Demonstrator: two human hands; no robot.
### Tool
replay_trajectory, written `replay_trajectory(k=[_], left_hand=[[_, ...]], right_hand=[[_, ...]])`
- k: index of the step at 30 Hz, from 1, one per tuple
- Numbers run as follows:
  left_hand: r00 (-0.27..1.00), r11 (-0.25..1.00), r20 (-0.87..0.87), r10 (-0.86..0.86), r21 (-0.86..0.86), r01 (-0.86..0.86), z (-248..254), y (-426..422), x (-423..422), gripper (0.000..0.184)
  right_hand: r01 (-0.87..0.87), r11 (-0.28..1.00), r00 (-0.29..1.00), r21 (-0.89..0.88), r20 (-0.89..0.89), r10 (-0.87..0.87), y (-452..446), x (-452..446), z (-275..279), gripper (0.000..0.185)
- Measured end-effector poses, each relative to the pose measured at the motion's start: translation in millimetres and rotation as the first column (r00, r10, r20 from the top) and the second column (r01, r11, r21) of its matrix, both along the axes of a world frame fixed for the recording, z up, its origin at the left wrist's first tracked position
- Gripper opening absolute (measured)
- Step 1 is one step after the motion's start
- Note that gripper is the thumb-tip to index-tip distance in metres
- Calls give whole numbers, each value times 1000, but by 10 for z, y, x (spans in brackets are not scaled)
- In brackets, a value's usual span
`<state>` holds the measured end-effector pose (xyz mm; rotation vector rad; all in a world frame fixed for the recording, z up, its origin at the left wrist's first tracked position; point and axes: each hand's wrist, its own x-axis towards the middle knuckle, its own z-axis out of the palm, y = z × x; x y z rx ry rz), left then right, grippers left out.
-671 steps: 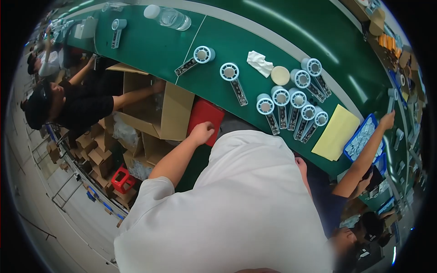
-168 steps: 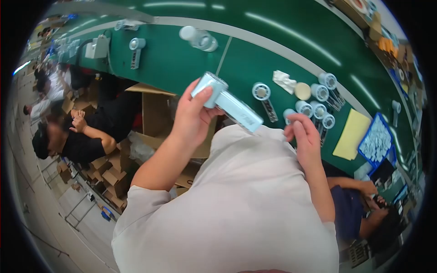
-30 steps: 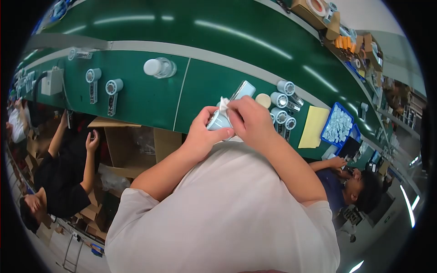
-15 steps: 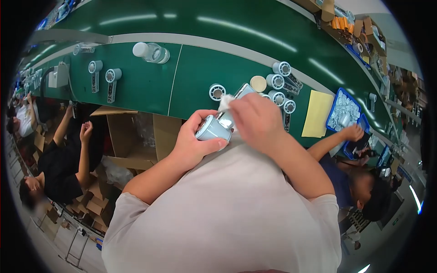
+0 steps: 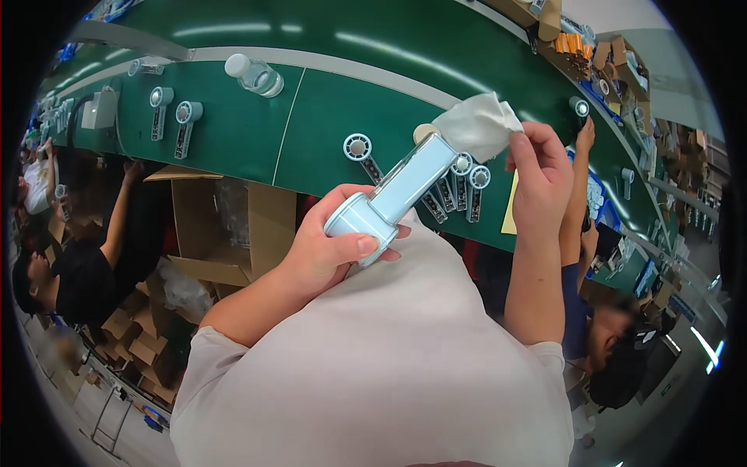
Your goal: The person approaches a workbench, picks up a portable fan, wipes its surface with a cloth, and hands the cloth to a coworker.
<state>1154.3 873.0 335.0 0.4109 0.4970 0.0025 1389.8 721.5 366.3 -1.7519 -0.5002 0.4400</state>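
My left hand (image 5: 331, 237) is closed round the wide head of a light blue handheld device (image 5: 412, 179), whose handle points up and to the right. Pinched in the fingers of my right hand (image 5: 542, 171) is a white cloth (image 5: 480, 126), spread out beyond the handle's end and apart from it. Behind the handle, a round cream disc (image 5: 426, 134) is partly hidden. One similar device with a round grille (image 5: 358, 147) lies on the green table just beyond my left hand. Several more lie to the right, partly covered by the cloth and handle.
A clear bottle (image 5: 255, 75) and two devices (image 5: 187, 113) are on the green table (image 5: 233, 140) at the left. An open cardboard box (image 5: 272, 233) stands below its edge. A co-worker in black (image 5: 85, 272) is at the left; another's arm (image 5: 574, 202) reaches up at the right.
My right hand has moved right and lifted the cloth away from the device, and the cloth has opened out. The right co-worker's arm now reaches farther up, to a device.
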Motion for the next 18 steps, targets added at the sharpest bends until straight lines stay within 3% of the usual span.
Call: replay_trajectory(k=[4, 5, 9, 14, 17, 18], left_hand=[[1000, 1000, 7, -24, 12, 23, 91, -18, -24, 62], [1000, 1000, 11, -20, 11, 20, 95, -15, -32, 62], [998, 999, -56, -43, -35, 41, 89, 5, -24, 60], [999, 1000, -37, -28, -3, 28, 49, 4, -17, 59], [993, 988, -79, -83, 120, 93, 68, 13, -14, 60], [988, 975, -107, -112, 181, 130, 78, 16, -11, 61]], right_hand=[[187, 971, 937, 146, -324, -131, -169, -59, -42, 12], [182, 972, 939, 146, -320, -128, -204, -82, -54, 12], [139, 947, 834, 289, -551, 46, -329, -153, -44, 16], [115, 960, 870, 254, -492, 26, -315, -326, 115, 15], [-79, 993, 922, 86, -372, 106, 13, -734, 350, 13], [-326, 945, 944, -27, -54, 325, 106, -790, 332, 14]])
